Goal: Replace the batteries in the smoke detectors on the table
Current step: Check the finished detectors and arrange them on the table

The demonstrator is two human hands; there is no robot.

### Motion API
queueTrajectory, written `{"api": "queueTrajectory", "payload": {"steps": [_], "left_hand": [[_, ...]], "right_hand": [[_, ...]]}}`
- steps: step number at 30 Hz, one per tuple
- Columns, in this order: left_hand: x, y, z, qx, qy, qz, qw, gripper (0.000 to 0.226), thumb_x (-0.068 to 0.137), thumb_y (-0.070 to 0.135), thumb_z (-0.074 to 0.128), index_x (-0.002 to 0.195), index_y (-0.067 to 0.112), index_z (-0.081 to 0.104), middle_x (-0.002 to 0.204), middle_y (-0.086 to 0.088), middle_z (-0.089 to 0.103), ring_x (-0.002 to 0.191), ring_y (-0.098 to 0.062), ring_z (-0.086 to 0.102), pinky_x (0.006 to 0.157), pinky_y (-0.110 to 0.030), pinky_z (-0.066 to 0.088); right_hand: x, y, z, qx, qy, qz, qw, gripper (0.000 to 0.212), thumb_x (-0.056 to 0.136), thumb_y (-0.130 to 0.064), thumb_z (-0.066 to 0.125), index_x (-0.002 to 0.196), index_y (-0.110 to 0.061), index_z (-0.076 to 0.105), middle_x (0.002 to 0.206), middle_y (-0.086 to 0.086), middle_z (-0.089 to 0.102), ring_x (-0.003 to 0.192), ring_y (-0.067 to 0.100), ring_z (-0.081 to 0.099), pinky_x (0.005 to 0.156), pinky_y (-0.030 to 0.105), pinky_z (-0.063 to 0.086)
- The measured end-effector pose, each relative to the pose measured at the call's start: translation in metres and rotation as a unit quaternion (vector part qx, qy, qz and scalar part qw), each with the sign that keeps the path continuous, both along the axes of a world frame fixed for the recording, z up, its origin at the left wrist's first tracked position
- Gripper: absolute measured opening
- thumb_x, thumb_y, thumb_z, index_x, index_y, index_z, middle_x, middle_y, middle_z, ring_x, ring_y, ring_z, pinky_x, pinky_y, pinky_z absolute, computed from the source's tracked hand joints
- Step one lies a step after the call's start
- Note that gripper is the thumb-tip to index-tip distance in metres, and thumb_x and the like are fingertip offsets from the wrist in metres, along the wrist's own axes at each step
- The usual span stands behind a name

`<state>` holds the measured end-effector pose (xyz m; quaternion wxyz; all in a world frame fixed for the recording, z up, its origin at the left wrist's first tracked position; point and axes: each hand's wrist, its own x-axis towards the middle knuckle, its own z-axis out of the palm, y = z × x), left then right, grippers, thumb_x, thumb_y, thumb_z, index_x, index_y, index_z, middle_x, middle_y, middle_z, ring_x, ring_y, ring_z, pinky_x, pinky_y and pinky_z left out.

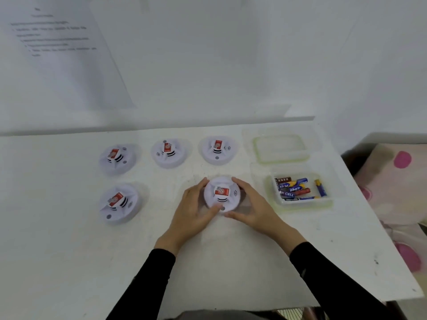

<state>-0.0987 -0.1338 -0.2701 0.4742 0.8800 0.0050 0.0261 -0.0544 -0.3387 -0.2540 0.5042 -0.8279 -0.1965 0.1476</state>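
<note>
While bracing it flat on the surface [69, 250], grips one smoke detector [221, 194] directly between both hands. Wraps the left hand [196, 211] round its left rim, fingers curled over the far edge, thumb on the near edge. Matches this with the right hand [251, 209] on the opposite rim. Holds nothing else in either hand.

Judged a twisting hold: sets the palms against a round body from opposite sides, apparently to turn the cover off its base and reach the battery bay. Uses the surface as a brace.

Shows no long axis in the round housing. Faces the raised centre and red label [222, 191] upward, with the label's length running from hand to hand and the small grey button [223, 207] toward the thumbs.

Places the open tub [307, 203] of batteries [295, 188] just right of the right hand, probably for easy reach at the swap, with its lid [280, 147] beyond the tub. Leaves a lone detector [119, 203] left of the left hand and a row of three detectors [169, 152] beyond the fingertips, all label-up, apparently unopened.
</note>
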Motion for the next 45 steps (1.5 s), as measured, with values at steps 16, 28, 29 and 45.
{"api": "queueTrajectory", "payload": {"steps": [16,28,29,45], "left_hand": [[0.005,-0.009,-0.003,-0.024,-0.012,0.007,1.000,0.072,0.081,0.045,0.075,0.142,0.035,0.039,0.139,0.024,0.043,0.132,0.008,0.036,0.108,-0.017,0.035],[0.009,-0.009,0.007,-0.123,0.063,-0.026,0.990,0.075,0.082,0.023,0.079,0.142,0.031,0.035,0.130,0.022,0.050,0.117,0.004,0.055,0.095,-0.026,0.053],[0.009,-0.009,0.007,-0.127,0.066,-0.026,0.989,0.076,0.082,0.022,0.079,0.142,0.031,0.034,0.130,0.021,0.051,0.116,0.004,0.055,0.095,-0.026,0.053],[0.008,-0.010,0.001,-0.121,0.039,-0.014,0.992,0.076,0.080,0.028,0.081,0.141,0.032,0.036,0.130,0.027,0.049,0.121,-0.002,0.053,0.098,-0.030,0.053]], "right_hand": [[0.006,0.000,-0.017,0.041,-0.027,0.004,0.999,0.095,0.073,-0.031,0.083,0.147,-0.030,0.023,0.142,-0.020,0.036,0.131,-0.008,0.034,0.100,0.007,0.034],[0.003,-0.001,-0.018,0.044,-0.084,-0.018,0.995,0.090,0.069,-0.034,0.085,0.143,-0.021,0.036,0.136,-0.014,0.046,0.125,0.002,0.045,0.100,0.020,0.044],[0.003,-0.001,-0.018,0.044,-0.085,-0.019,0.995,0.090,0.070,-0.034,0.085,0.143,-0.020,0.036,0.136,-0.013,0.046,0.126,0.003,0.045,0.101,0.019,0.043],[0.003,-0.001,-0.018,0.033,-0.084,-0.015,0.996,0.091,0.070,-0.036,0.084,0.145,-0.020,0.035,0.140,-0.013,0.045,0.127,-0.002,0.043,0.099,0.008,0.036]]}}
